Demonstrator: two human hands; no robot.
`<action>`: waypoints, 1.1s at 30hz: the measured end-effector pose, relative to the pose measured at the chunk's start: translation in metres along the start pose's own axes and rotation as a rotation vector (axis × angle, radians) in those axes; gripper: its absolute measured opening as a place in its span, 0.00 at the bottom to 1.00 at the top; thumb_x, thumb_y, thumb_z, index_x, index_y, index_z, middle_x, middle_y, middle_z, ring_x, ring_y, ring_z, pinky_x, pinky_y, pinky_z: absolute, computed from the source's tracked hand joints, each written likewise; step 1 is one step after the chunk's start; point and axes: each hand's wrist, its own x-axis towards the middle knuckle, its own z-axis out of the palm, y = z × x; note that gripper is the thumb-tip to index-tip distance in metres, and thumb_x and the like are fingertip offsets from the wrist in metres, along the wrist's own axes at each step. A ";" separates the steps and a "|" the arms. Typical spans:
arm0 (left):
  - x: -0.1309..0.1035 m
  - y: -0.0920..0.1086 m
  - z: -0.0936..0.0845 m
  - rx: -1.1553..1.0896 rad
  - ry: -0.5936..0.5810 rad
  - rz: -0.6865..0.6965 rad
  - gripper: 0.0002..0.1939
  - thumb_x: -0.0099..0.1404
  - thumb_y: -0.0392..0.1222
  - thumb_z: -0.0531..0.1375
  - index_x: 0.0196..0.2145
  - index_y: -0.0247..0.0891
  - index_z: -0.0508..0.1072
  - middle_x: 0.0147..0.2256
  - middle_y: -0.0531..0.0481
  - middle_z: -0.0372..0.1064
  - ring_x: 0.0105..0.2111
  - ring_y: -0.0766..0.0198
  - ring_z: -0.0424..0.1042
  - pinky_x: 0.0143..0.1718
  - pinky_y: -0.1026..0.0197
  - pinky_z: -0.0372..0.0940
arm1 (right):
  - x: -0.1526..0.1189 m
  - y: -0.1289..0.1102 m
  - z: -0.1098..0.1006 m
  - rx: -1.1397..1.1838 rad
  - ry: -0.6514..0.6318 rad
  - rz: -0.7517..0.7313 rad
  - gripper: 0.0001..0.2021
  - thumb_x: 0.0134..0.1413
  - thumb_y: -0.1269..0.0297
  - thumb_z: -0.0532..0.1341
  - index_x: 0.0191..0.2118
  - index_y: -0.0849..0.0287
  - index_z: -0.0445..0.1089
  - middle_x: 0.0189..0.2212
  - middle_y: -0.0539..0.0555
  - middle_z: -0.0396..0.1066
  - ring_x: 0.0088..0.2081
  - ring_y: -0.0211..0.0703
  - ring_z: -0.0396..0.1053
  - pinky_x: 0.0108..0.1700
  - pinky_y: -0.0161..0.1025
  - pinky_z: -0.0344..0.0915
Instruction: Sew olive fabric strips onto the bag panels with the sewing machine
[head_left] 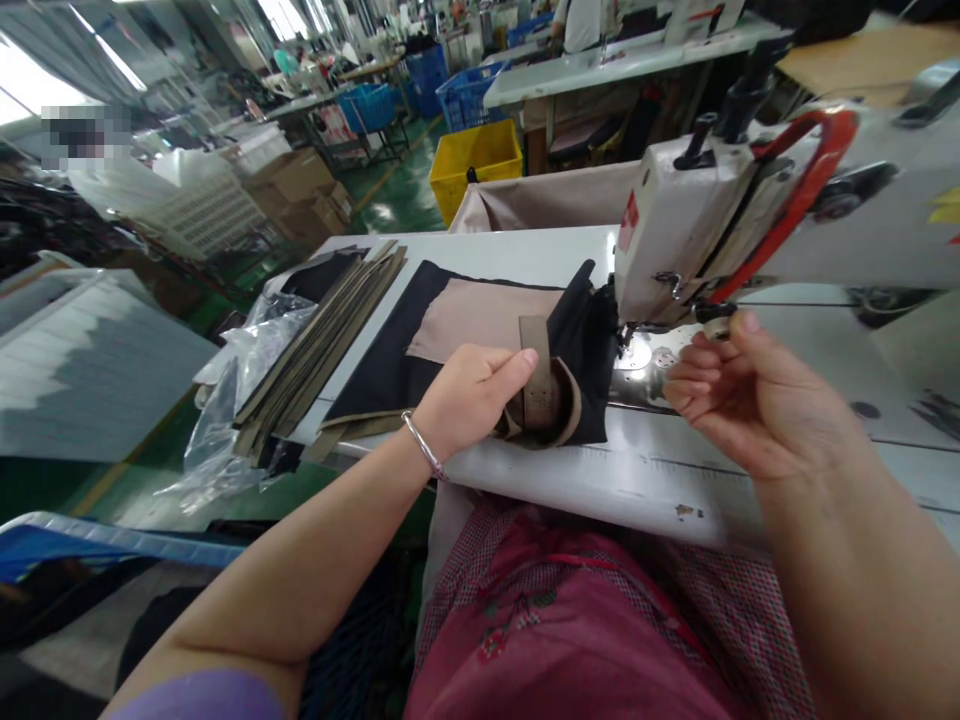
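Note:
My left hand (476, 395) is closed on an olive-brown strap (537, 345), thumb on top. The strap's lower end curls into a loop above black fabric (592, 350). A beige fabric panel (480, 315) lies flat on the black piece, left of the sewing machine head (667, 215). My right hand (757, 400) is raised in front of the machine, right of the needle area. Its thumb and fingers are pinched together at a small round pale part (718, 327) below the red lever (795, 210). Whether that part belongs to the machine is unclear.
A stack of olive strips (322, 340) lies at the table's left end, beside clear plastic wrapping (247, 370). Beyond the white table (540, 245) stand a yellow bin (476, 165) and blue crates (465, 95). A blue basket rim (112, 540) sits low at left.

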 end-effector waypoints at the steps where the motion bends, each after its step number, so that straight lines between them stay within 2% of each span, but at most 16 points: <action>1: 0.000 0.001 0.000 0.002 0.001 -0.007 0.26 0.69 0.54 0.48 0.18 0.37 0.54 0.20 0.55 0.45 0.22 0.70 0.48 0.23 0.64 0.45 | 0.001 0.000 0.001 0.021 0.009 0.007 0.15 0.60 0.55 0.59 0.27 0.56 0.57 0.24 0.48 0.56 0.25 0.31 0.58 0.24 0.35 0.56; 3: 0.001 0.002 0.000 0.009 -0.001 -0.019 0.25 0.69 0.53 0.49 0.18 0.37 0.53 0.20 0.56 0.43 0.21 0.71 0.47 0.23 0.64 0.44 | 0.001 -0.001 0.001 0.020 0.010 0.037 0.16 0.60 0.52 0.59 0.28 0.57 0.61 0.25 0.49 0.57 0.25 0.31 0.59 0.24 0.34 0.57; 6: 0.003 0.004 0.000 0.012 -0.012 -0.027 0.24 0.69 0.53 0.49 0.19 0.37 0.51 0.21 0.56 0.41 0.22 0.71 0.46 0.23 0.64 0.42 | -0.002 -0.002 -0.001 0.048 0.035 0.074 0.21 0.59 0.47 0.55 0.38 0.62 0.72 0.33 0.58 0.68 0.30 0.37 0.65 0.27 0.36 0.65; 8: 0.004 0.006 0.000 0.012 -0.015 -0.030 0.24 0.69 0.52 0.49 0.19 0.38 0.50 0.21 0.56 0.40 0.22 0.71 0.46 0.24 0.63 0.42 | -0.004 -0.003 -0.002 0.097 0.057 0.077 0.19 0.59 0.53 0.54 0.42 0.65 0.73 0.41 0.63 0.71 0.34 0.42 0.69 0.30 0.37 0.69; 10: 0.004 0.007 0.000 0.013 -0.014 -0.032 0.24 0.69 0.52 0.49 0.19 0.38 0.49 0.21 0.56 0.39 0.22 0.72 0.45 0.24 0.63 0.41 | -0.007 -0.003 -0.002 0.127 0.069 0.065 0.14 0.58 0.61 0.55 0.41 0.64 0.74 0.44 0.62 0.72 0.36 0.42 0.70 0.30 0.36 0.70; 14: 0.005 0.008 0.000 0.020 -0.016 -0.021 0.23 0.69 0.50 0.48 0.19 0.38 0.48 0.21 0.56 0.39 0.22 0.72 0.45 0.24 0.63 0.41 | -0.008 -0.002 -0.001 0.188 0.068 0.040 0.08 0.58 0.65 0.59 0.37 0.63 0.73 0.42 0.58 0.73 0.30 0.33 0.65 0.29 0.31 0.68; 17: 0.005 0.008 -0.001 0.028 -0.020 -0.009 0.23 0.69 0.50 0.47 0.19 0.38 0.49 0.21 0.56 0.39 0.22 0.71 0.45 0.24 0.63 0.42 | -0.007 -0.001 -0.002 0.211 0.032 0.038 0.06 0.59 0.65 0.59 0.34 0.60 0.72 0.39 0.54 0.72 0.27 0.31 0.62 0.28 0.31 0.67; 20: 0.005 0.008 -0.001 0.031 -0.015 -0.001 0.23 0.69 0.50 0.47 0.19 0.38 0.49 0.21 0.56 0.39 0.22 0.71 0.45 0.24 0.64 0.42 | -0.005 0.000 -0.002 0.211 0.021 0.056 0.07 0.59 0.63 0.61 0.34 0.61 0.72 0.37 0.52 0.71 0.26 0.29 0.59 0.26 0.30 0.66; 26: 0.005 0.008 0.000 0.037 -0.016 -0.015 0.23 0.69 0.50 0.47 0.19 0.38 0.48 0.20 0.57 0.39 0.21 0.72 0.45 0.23 0.64 0.42 | -0.007 -0.003 0.005 0.207 0.100 0.057 0.10 0.56 0.60 0.65 0.34 0.64 0.71 0.34 0.52 0.67 0.24 0.26 0.56 0.25 0.27 0.64; 33: 0.007 0.006 -0.001 0.054 -0.014 -0.015 0.24 0.70 0.50 0.48 0.19 0.38 0.48 0.20 0.57 0.39 0.21 0.72 0.45 0.23 0.63 0.42 | -0.009 0.000 0.007 0.172 0.143 0.063 0.14 0.54 0.54 0.66 0.36 0.63 0.73 0.32 0.51 0.67 0.25 0.27 0.56 0.24 0.26 0.63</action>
